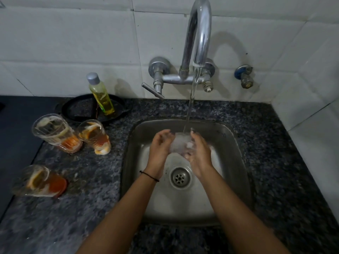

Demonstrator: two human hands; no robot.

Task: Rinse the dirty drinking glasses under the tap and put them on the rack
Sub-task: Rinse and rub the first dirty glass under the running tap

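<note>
At the centre of the frame, a clear glass (180, 144) is held between the left hand (160, 143) and the right hand (199, 153) over the steel sink (236, 162), and water is poured onto it from the tap (199, 33). Three dirty glasses (56, 132) are seen on the speckled tabletop (88, 189) at the left, and a soap bottle (100, 94) is stood on a black pan (80, 109) behind them.

There's a bottle of yellow dish soap (100, 94) standing on a black pan (80, 109) on the speckled granite counter (88, 198), white tiles (73, 43) behind.
</note>
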